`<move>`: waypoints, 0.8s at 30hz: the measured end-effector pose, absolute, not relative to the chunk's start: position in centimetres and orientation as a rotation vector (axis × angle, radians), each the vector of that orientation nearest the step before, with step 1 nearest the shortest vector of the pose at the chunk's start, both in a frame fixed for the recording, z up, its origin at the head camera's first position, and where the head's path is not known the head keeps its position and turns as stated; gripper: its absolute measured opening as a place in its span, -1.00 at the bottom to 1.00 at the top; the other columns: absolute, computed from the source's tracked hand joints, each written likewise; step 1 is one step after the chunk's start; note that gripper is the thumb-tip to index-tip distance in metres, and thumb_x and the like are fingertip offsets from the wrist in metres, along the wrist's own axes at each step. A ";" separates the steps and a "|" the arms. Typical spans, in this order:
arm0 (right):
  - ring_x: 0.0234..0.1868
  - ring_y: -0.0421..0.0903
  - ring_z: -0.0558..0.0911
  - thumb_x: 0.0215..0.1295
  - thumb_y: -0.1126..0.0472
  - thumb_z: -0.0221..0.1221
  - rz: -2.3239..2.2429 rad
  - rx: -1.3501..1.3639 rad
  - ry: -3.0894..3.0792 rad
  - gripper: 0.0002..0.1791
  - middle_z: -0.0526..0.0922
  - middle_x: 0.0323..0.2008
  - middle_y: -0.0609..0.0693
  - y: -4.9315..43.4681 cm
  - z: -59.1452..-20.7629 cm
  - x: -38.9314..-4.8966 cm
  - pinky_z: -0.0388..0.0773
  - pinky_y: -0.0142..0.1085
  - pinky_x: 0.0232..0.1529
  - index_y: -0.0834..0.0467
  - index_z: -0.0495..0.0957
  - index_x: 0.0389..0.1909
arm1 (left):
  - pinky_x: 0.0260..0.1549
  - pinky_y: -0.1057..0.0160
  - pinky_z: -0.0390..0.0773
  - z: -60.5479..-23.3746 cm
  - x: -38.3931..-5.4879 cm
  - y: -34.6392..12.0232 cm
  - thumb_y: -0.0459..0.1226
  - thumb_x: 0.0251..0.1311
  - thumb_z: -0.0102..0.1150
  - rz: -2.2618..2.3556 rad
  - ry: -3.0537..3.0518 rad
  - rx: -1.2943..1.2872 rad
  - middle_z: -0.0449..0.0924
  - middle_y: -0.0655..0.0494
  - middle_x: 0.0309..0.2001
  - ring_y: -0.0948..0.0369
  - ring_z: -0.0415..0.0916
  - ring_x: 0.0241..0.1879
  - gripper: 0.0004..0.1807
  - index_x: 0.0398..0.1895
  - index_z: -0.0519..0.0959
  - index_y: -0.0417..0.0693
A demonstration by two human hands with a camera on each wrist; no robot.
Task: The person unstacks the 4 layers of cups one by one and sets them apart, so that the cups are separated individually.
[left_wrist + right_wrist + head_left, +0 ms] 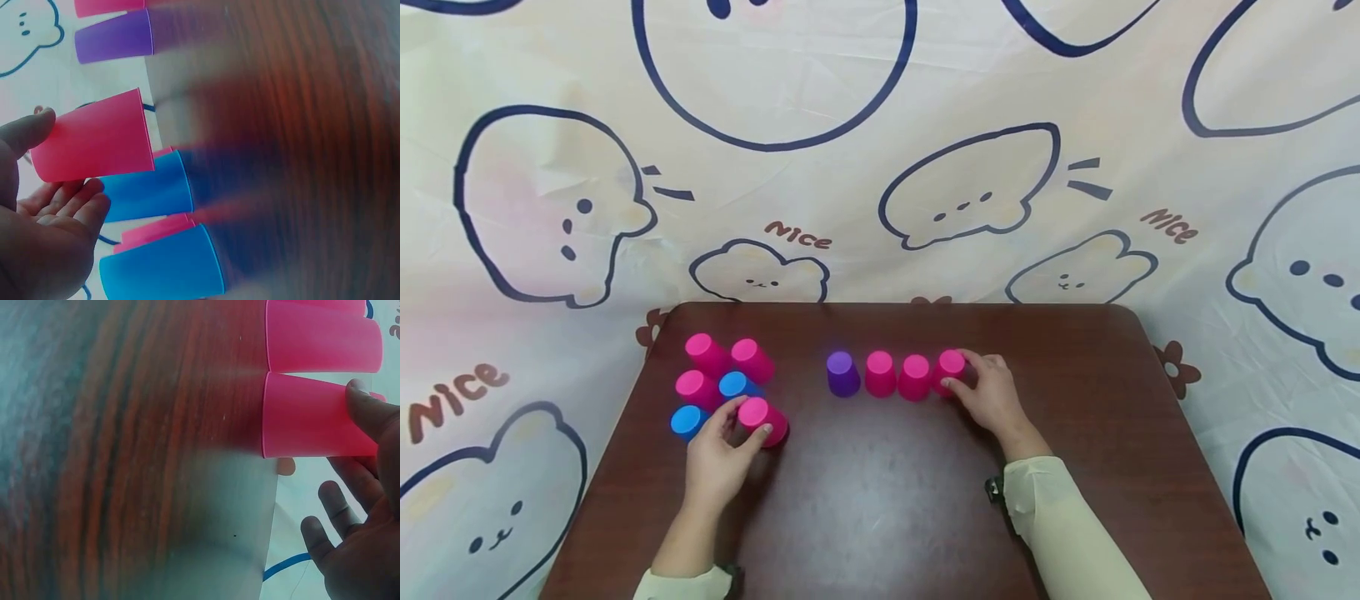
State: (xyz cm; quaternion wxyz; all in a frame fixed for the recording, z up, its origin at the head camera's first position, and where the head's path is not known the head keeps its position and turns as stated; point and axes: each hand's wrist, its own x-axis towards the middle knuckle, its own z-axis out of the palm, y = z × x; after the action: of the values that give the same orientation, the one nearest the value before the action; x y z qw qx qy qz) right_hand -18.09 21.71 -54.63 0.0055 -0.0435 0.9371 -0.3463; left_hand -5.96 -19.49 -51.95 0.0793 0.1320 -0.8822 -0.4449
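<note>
My left hand [718, 458] holds an upside-down pink cup [763, 421] between thumb and fingers at the front of the left group. In the left wrist view this pink cup [94, 137] has its rim raised above the tabletop. Just beyond it stand two blue cups [688, 422] and several pink ones [707, 354]. At the right end of a row, my right hand [996, 400] pinches another inverted pink cup [950, 372]; the right wrist view shows the thumb on that pink cup [312, 419]. Leftward in the row are two pink cups [914, 378] and a purple cup [843, 374].
All the cups are on a dark brown wooden table [865, 500] with rounded far corners. Behind it hangs a pale cloth [850, 183] printed with cartoon outlines. A dark band [995, 490] shows at the right wrist, below the light sleeve [1060, 517].
</note>
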 end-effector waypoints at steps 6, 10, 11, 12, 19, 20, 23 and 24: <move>0.20 0.13 0.45 0.23 -0.07 0.46 -1.082 -0.154 2.948 -0.23 0.62 0.13 0.16 21.8 -54.8 -18.2 0.62 0.13 0.11 0.05 0.46 0.43 | 0.21 -0.22 0.50 -51.9 -5.8 -20.2 -0.19 0.20 0.51 -1.299 -2.602 0.458 0.50 -0.23 0.36 -0.25 0.42 0.36 -0.25 0.45 0.43 -0.12; 0.20 0.11 0.45 0.23 -0.06 0.47 -1.084 -0.144 2.941 -0.23 0.61 0.14 0.16 21.8 -54.9 -18.2 0.63 0.12 0.10 0.04 0.46 0.43 | 0.22 -0.23 0.49 -52.0 -5.7 -20.5 -0.18 0.22 0.50 -1.291 -2.601 0.497 0.49 -0.23 0.37 -0.26 0.42 0.37 -0.25 0.45 0.42 -0.12; 0.20 0.11 0.45 0.23 -0.06 0.47 -1.084 -0.143 2.940 -0.23 0.61 0.14 0.15 21.8 -54.9 -18.2 0.63 0.11 0.10 0.04 0.46 0.43 | 0.22 -0.23 0.49 -52.0 -5.6 -20.5 -0.17 0.23 0.49 -1.290 -2.605 0.508 0.48 -0.24 0.37 -0.26 0.41 0.37 -0.25 0.46 0.42 -0.13; 0.20 0.12 0.45 0.23 -0.06 0.47 -1.086 -0.141 2.940 -0.23 0.61 0.14 0.16 21.8 -55.0 -18.2 0.63 0.11 0.10 0.03 0.46 0.43 | 0.22 -0.24 0.48 -52.0 -5.5 -20.6 -0.16 0.23 0.49 -1.290 -2.609 0.517 0.47 -0.25 0.38 -0.27 0.41 0.37 -0.24 0.46 0.41 -0.14; 0.21 0.14 0.45 0.23 -0.08 0.46 -1.083 -0.147 2.945 -0.23 0.61 0.14 0.16 21.8 -54.9 -18.1 0.63 0.13 0.09 0.04 0.45 0.43 | 0.21 -0.26 0.48 -52.1 -5.3 -20.7 -0.14 0.27 0.46 -1.284 -2.628 0.594 0.42 -0.29 0.41 -0.32 0.38 0.37 -0.20 0.51 0.34 -0.15; 0.21 0.14 0.45 0.24 -0.07 0.45 -1.080 -0.151 2.946 -0.23 0.61 0.14 0.16 21.8 -54.9 -18.1 0.62 0.14 0.10 0.04 0.45 0.43 | 0.21 -0.26 0.48 -52.1 -5.3 -20.7 -0.14 0.27 0.46 -1.282 -2.629 0.601 0.42 -0.29 0.41 -0.32 0.38 0.37 -0.20 0.51 0.34 -0.16; 0.21 0.14 0.45 0.23 -0.06 0.46 -1.085 -0.140 2.941 -0.23 0.60 0.14 0.16 21.8 -54.9 -18.1 0.63 0.13 0.09 0.04 0.45 0.43 | 0.21 -0.25 0.48 -52.3 -5.3 -20.8 -0.14 0.27 0.46 -1.270 -2.628 0.614 0.43 -0.30 0.40 -0.32 0.39 0.37 -0.20 0.51 0.34 -0.16; 0.21 0.13 0.45 0.23 -0.06 0.46 -1.087 -0.136 2.940 -0.23 0.60 0.14 0.16 21.8 -54.9 -18.1 0.63 0.13 0.09 0.04 0.45 0.43 | 0.21 -0.25 0.48 -52.3 -5.4 -20.8 -0.14 0.27 0.46 -1.267 -2.627 0.618 0.43 -0.30 0.40 -0.32 0.39 0.37 -0.20 0.51 0.34 -0.16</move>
State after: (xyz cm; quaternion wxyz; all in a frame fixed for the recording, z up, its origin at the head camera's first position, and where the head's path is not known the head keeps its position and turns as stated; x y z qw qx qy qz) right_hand -18.09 21.82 -54.89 0.0020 -0.0433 0.9370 -0.3466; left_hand -5.36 -20.83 -52.34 0.0798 0.2067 -0.8783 -0.4237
